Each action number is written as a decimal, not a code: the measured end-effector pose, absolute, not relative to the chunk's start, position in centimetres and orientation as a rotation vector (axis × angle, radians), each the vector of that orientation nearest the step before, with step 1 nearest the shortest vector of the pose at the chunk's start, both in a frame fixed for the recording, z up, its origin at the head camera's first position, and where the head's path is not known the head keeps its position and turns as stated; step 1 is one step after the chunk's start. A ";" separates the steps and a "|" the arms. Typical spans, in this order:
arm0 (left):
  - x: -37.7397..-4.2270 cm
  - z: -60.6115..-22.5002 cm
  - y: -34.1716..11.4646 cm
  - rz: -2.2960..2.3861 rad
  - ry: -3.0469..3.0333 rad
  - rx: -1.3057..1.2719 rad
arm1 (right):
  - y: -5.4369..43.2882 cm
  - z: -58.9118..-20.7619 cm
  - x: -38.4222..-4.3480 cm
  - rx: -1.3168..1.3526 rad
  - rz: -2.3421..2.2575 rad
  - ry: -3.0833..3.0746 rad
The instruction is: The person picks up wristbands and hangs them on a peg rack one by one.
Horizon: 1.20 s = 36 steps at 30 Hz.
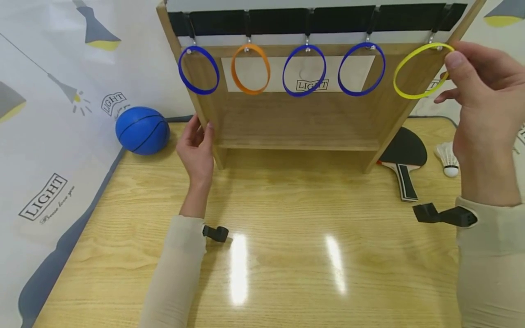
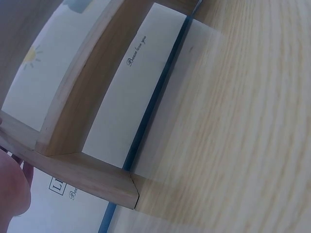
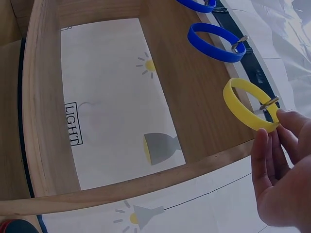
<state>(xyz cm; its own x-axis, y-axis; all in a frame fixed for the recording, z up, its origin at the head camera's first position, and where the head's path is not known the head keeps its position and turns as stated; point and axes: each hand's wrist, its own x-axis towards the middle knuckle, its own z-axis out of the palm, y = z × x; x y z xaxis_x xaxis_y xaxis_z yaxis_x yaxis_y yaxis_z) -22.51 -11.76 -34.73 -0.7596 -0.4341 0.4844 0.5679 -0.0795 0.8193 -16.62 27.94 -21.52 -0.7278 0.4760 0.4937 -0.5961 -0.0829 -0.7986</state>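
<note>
A yellow wristband (image 1: 415, 94) hangs around the rightmost metal hook (image 3: 269, 103) of a wooden rack (image 1: 295, 120). My right hand (image 1: 488, 91) pinches its right edge between thumb and fingers, seen also in the right wrist view. Several more bands hang on the other hooks: an orange wristband (image 1: 268, 68) and blue wristbands (image 1: 324, 68). My left hand (image 1: 197, 148) holds the rack's left side panel, with the thumb at its front edge. In the left wrist view only part of that hand (image 2: 13, 187) shows beside the panel.
A blue ball (image 1: 142, 130) with black lines sits left of the rack. On the right lie a black table tennis paddle (image 1: 404, 150) and a white shuttlecock (image 1: 447, 158). Printed cloth (image 1: 53, 136) stands behind the wooden table (image 1: 287, 218). A black strip (image 1: 279, 22) backs the hooks.
</note>
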 end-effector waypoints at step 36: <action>-17.5 -28.0 -10.0 -1.537 -1.558 -0.011 | 24.7 -23.9 -10.5 0.184 1.009 -1.984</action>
<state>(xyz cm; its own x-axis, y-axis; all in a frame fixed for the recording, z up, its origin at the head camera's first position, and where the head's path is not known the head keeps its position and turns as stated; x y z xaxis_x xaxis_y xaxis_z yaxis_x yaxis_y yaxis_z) -17.54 -9.99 -28.03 -0.5788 -0.5672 0.5859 0.5782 0.2213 0.7853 -10.46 24.70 -23.89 -0.6044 0.2376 0.7604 -0.4742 0.6597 -0.5831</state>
